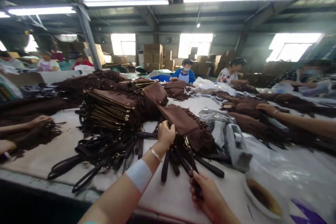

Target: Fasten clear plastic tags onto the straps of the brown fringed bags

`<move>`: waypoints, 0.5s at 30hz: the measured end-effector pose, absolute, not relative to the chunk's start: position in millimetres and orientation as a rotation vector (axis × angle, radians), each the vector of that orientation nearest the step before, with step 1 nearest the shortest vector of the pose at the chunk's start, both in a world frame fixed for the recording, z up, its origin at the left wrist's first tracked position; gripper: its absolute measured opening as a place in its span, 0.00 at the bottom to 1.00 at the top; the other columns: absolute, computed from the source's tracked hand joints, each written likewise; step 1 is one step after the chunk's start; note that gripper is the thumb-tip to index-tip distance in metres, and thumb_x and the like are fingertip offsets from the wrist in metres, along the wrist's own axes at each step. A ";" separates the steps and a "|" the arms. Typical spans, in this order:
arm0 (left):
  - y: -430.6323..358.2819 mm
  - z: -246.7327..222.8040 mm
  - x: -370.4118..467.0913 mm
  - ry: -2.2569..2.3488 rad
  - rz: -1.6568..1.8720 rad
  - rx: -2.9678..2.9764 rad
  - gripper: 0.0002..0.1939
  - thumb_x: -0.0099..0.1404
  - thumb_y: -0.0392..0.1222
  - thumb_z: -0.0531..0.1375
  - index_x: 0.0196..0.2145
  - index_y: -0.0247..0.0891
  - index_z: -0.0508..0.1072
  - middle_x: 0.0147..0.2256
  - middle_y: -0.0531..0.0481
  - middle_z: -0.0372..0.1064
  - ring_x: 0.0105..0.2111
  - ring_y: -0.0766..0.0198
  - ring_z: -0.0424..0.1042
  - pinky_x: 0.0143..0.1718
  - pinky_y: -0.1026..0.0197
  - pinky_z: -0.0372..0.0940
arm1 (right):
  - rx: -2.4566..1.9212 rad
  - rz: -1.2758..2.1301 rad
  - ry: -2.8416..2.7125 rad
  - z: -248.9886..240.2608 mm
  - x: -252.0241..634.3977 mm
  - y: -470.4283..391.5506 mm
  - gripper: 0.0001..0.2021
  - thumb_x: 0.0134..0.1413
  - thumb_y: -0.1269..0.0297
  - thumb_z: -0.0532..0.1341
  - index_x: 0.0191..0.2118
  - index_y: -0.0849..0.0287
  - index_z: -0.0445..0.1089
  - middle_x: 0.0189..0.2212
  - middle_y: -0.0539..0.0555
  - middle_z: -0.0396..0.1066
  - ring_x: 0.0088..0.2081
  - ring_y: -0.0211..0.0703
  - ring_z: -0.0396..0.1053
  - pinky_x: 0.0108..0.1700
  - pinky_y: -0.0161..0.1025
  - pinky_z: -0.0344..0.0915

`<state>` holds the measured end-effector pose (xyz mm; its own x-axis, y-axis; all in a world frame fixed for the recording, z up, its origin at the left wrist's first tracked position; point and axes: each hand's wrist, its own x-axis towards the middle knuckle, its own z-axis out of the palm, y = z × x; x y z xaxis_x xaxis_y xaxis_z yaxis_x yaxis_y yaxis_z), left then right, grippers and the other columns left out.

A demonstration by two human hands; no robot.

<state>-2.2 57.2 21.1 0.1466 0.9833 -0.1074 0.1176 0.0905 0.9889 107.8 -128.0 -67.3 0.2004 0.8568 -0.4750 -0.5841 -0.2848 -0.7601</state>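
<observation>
My left hand point(166, 135) is closed in a pinch at the zipper-side corner of a brown fringed pouch point(183, 122). The fingertips hide the exact spot it grips. Lower and to the right, my right hand point(207, 193) has its fingers wrapped round a dark brown wrist strap point(193, 162). A gold clasp point(186, 142) sits at the strap's upper end, close against the pouch. More dark straps point(173, 162) fan out on the table under the pouch. To the left stands a tall stack of similar pouches point(110, 110) with gold zippers, their loose straps point(99, 154) trailing forward.
A grey tape dispenser point(237, 147) stands right of the pouch. Nearby are clear plastic sheeting point(294, 168) and a white-rimmed round container point(262, 197), brown inside. Co-workers' hands reach in at left point(39, 121) and right point(267, 109). Other people sit across the table.
</observation>
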 end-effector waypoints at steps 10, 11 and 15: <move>-44.5 -54.8 6.8 0.691 0.455 0.673 0.20 0.60 0.53 0.62 0.38 0.31 0.72 0.34 0.39 0.75 0.35 0.55 0.76 0.36 0.57 0.68 | -1.088 1.696 -0.291 -67.9 88.8 -134.4 0.24 0.48 0.38 0.61 0.33 0.56 0.59 0.16 0.40 0.57 0.12 0.26 0.47 0.13 0.26 0.42; -46.5 -55.4 7.0 0.649 0.454 0.623 0.19 0.59 0.52 0.63 0.39 0.31 0.72 0.34 0.38 0.75 0.37 0.54 0.76 0.37 0.58 0.68 | -1.011 1.784 -0.251 -67.4 89.2 -135.3 0.24 0.50 0.37 0.58 0.32 0.56 0.60 0.15 0.40 0.54 0.11 0.26 0.45 0.13 0.27 0.42; -43.9 -63.7 5.9 0.652 0.474 0.657 0.17 0.57 0.48 0.66 0.38 0.33 0.71 0.31 0.43 0.76 0.31 0.59 0.75 0.31 0.63 0.67 | -0.963 1.874 -0.201 -67.3 94.1 -137.4 0.26 0.55 0.35 0.50 0.34 0.57 0.62 0.14 0.40 0.55 0.11 0.28 0.47 0.13 0.27 0.46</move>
<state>5.9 -43.9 -63.7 0.7035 0.5887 -0.3981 -0.1981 0.7004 0.6857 94.1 -137.4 -67.3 -0.2046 0.8224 -0.5309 -0.6912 -0.5054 -0.5165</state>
